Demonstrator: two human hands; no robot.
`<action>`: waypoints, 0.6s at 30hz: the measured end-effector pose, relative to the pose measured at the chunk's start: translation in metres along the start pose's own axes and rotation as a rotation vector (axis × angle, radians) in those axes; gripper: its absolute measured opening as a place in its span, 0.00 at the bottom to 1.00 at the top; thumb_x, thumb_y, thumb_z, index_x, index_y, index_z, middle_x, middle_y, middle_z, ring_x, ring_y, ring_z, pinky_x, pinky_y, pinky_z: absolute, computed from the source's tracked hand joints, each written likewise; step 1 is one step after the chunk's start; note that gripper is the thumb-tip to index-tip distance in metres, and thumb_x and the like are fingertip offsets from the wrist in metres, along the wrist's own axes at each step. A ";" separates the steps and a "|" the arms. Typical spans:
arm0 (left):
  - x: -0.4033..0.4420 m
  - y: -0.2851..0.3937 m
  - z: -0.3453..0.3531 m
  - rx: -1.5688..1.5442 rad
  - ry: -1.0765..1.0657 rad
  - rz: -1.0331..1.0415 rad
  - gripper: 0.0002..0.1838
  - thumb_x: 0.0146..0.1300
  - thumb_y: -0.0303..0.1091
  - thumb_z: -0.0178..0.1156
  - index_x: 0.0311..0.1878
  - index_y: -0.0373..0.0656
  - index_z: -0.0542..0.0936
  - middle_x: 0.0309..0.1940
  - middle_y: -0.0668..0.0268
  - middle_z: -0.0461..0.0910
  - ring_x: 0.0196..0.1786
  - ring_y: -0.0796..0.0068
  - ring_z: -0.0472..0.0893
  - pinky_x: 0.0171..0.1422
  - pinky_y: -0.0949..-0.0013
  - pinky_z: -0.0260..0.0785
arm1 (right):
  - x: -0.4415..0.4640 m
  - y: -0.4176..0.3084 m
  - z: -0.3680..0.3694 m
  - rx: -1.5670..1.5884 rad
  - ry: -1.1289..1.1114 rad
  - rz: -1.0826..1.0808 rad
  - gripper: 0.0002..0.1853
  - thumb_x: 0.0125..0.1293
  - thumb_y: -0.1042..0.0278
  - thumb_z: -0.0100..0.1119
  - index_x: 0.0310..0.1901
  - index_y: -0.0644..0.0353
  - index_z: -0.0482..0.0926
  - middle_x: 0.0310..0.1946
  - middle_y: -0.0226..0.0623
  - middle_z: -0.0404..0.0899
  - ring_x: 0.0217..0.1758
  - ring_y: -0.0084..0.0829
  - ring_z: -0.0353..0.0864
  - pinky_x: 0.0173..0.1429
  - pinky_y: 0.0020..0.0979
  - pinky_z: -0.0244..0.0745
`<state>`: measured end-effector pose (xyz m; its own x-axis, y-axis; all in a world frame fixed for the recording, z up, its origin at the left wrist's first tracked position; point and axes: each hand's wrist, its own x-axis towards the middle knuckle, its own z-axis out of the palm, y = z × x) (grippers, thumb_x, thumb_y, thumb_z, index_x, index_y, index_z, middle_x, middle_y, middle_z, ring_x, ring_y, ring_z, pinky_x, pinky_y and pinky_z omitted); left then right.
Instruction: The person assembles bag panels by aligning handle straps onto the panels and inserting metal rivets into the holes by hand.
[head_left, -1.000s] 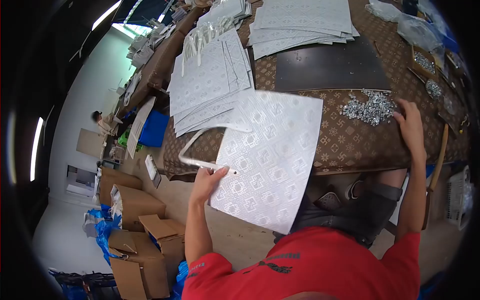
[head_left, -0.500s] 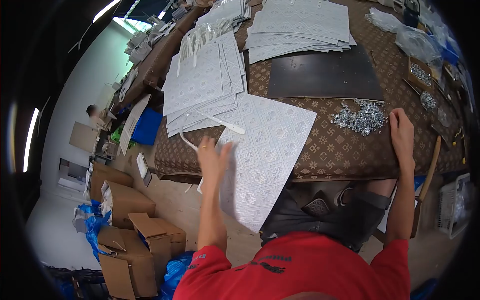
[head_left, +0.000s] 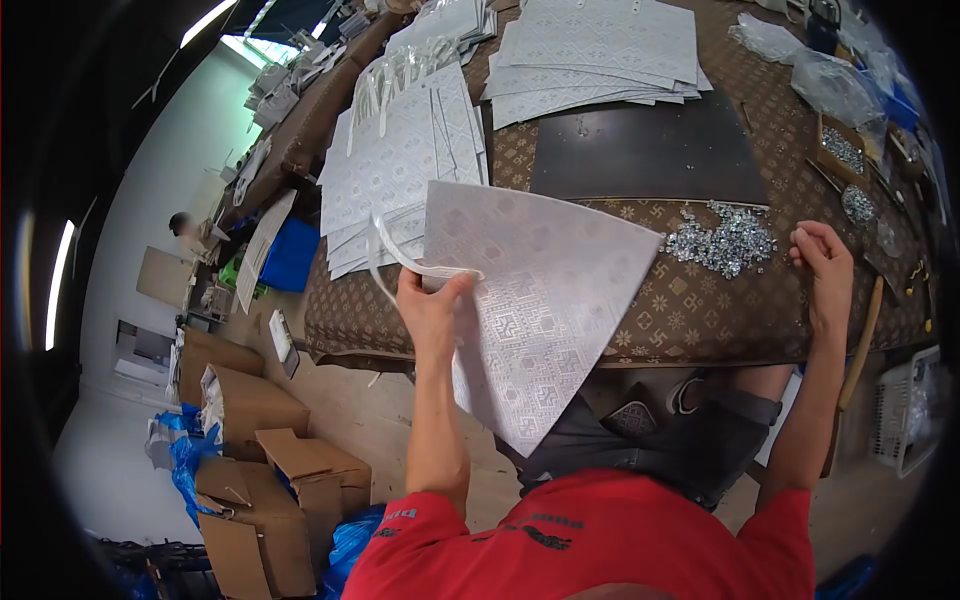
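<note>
Pale patterned sheet (head_left: pixel 545 300) | bowed, tilted | white strap (head_left: pixel 440 271) | looped | both held in left hand (head_left: pixel 427 312)

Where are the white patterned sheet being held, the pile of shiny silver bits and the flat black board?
Held white patterned sheet (head_left: pixel 540 305): head view, middle of its patterned face.
Pile of shiny silver bits (head_left: pixel 724 243): head view, centre of the heap.
Flat black board (head_left: pixel 645 150): head view, its dark top surface.

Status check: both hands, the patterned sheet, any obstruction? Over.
Left hand gripping patterned sheet at white strap. Right hand beside small shiny pieces, grip unclear. Nothing visibly blocking sheet.
</note>
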<state>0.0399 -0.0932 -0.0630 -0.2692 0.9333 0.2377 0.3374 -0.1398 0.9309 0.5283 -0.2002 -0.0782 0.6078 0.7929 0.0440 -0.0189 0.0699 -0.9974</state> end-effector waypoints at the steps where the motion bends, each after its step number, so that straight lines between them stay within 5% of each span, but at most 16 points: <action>1: -0.006 0.006 -0.006 -0.136 -0.075 0.027 0.32 0.49 0.29 0.82 0.56 0.32 0.78 0.47 0.54 0.84 0.50 0.57 0.83 0.57 0.59 0.76 | -0.001 -0.004 0.004 0.074 -0.017 0.024 0.03 0.75 0.72 0.62 0.45 0.61 0.82 0.33 0.25 0.81 0.35 0.17 0.78 0.42 0.19 0.72; 4: -0.019 0.019 -0.017 -0.406 -0.214 0.073 0.23 0.49 0.21 0.80 0.48 0.35 0.82 0.42 0.61 0.81 0.42 0.69 0.82 0.46 0.69 0.75 | -0.011 -0.012 0.022 0.210 -0.138 0.071 0.03 0.75 0.73 0.61 0.46 0.60 0.82 0.34 0.26 0.81 0.35 0.18 0.78 0.42 0.19 0.73; 7: -0.032 0.026 -0.017 -0.446 -0.587 0.451 0.13 0.48 0.19 0.78 0.36 0.38 0.84 0.36 0.67 0.78 0.39 0.73 0.78 0.43 0.68 0.71 | -0.036 -0.015 0.053 0.334 -0.335 0.138 0.03 0.74 0.75 0.61 0.46 0.61 0.82 0.36 0.28 0.81 0.35 0.19 0.78 0.42 0.20 0.73; 10: -0.044 0.049 0.003 -0.435 -0.811 0.616 0.12 0.44 0.19 0.77 0.28 0.43 0.83 0.34 0.69 0.75 0.36 0.72 0.75 0.41 0.65 0.68 | -0.085 -0.016 0.098 0.319 -0.808 0.332 0.04 0.70 0.77 0.63 0.45 0.62 0.82 0.38 0.30 0.81 0.37 0.22 0.78 0.44 0.23 0.74; 15: -0.064 0.050 0.026 -0.354 -0.952 0.707 0.14 0.41 0.18 0.74 0.28 0.47 0.82 0.32 0.71 0.75 0.35 0.67 0.75 0.44 0.62 0.68 | -0.134 -0.017 0.152 0.319 -1.218 0.401 0.04 0.70 0.74 0.65 0.42 0.64 0.82 0.45 0.30 0.79 0.48 0.22 0.77 0.57 0.26 0.71; 18: -0.066 0.051 0.028 -0.329 -0.963 0.723 0.15 0.39 0.18 0.73 0.28 0.49 0.81 0.31 0.72 0.75 0.35 0.66 0.76 0.47 0.62 0.68 | -0.143 -0.010 0.160 0.385 -1.197 0.397 0.05 0.70 0.72 0.67 0.41 0.64 0.83 0.44 0.30 0.78 0.49 0.22 0.76 0.57 0.27 0.70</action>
<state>0.1002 -0.1525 -0.0391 0.7002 0.4511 0.5534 -0.1465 -0.6679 0.7297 0.3146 -0.2174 -0.0653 -0.5618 0.8269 -0.0240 -0.3762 -0.2812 -0.8828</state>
